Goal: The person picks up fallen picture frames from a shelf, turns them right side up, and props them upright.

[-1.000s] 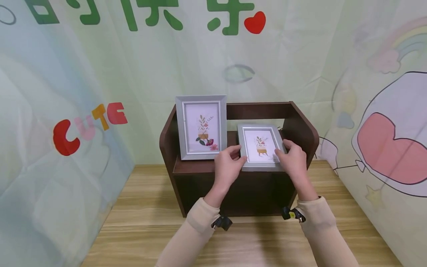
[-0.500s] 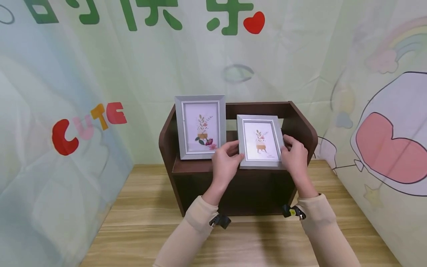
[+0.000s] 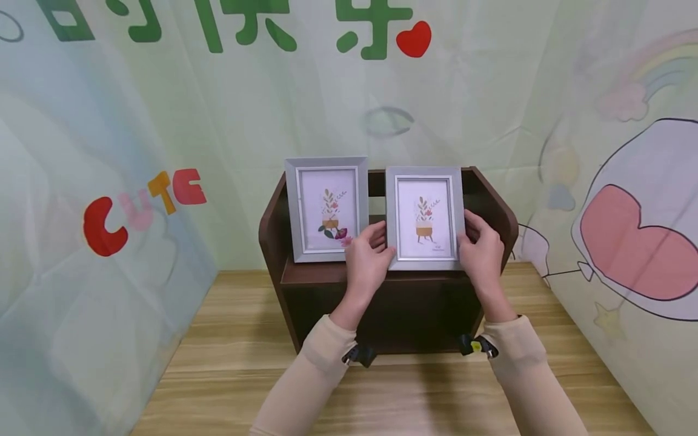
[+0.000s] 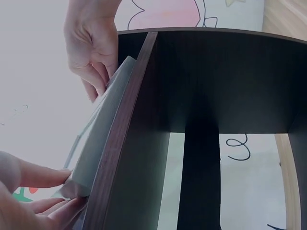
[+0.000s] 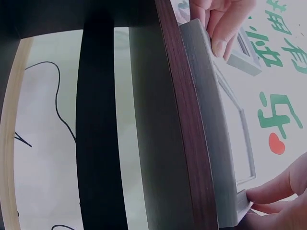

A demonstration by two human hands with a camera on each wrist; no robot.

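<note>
Pinching silver photo frame [image 3: 424, 218] w/ L hand [image 3: 366, 264] & R hand [image 3: 482, 251] nr front edge of brown shelf [image 3: 316, 272]; could tip off if released.

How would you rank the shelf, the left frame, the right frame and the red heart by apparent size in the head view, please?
1. Shelf, the largest.
2. Left frame and right frame: they look alike in size, so I would not rank them.
3. Red heart, the smallest.
</note>
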